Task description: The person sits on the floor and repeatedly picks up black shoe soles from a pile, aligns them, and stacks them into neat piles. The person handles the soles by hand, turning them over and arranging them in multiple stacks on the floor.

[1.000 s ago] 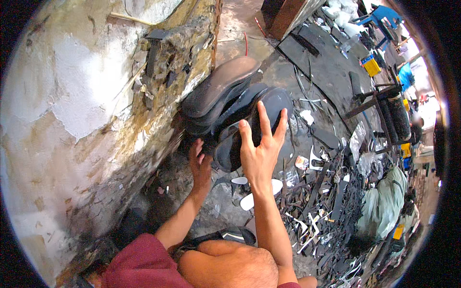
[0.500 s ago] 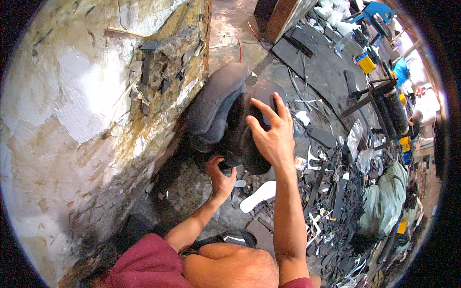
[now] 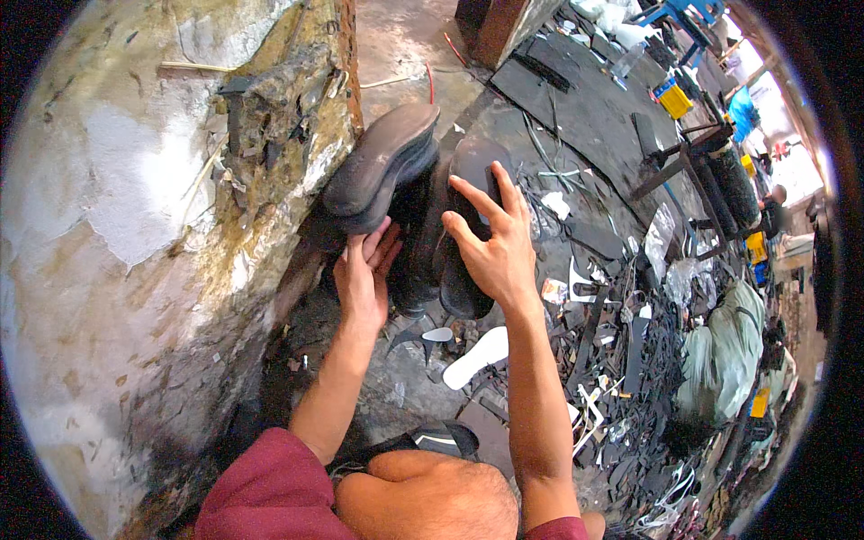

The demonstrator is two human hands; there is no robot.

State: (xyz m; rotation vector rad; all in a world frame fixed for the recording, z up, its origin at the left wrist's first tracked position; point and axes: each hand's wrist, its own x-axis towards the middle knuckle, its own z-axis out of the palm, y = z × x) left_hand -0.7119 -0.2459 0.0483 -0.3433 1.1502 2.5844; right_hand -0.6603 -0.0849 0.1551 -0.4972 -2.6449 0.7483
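Two stacks of dark shoe soles stand side by side against the wall's foot. My left hand [image 3: 364, 279] is at the near end of the left stack [image 3: 382, 166], fingers stretched up against its underside; part of the fingertips is hidden there. Over the right stack [image 3: 463, 292] lies my right hand [image 3: 499, 243], its fingers spread apart and resting on the top and side of the soles. Neither hand is closed round a sole. A white insole-shaped piece [image 3: 477, 358] and a smaller pale oval piece [image 3: 437, 335] lie on the floor just nearer to me.
A rough, peeling wall [image 3: 144, 216] rises close on the left. Black scraps [image 3: 621, 346] litter the floor at right, beside a pale green sack [image 3: 723, 355]. Farther back are a large dark sheet [image 3: 585, 117], a dark metal frame [image 3: 688, 175] and a blue plastic stool [image 3: 679, 18].
My left hand has moved up and left from the low gap between the stacks to the left stack's near end, its fingers straightening. My right hand stays on the right stack; the view has shifted slightly.
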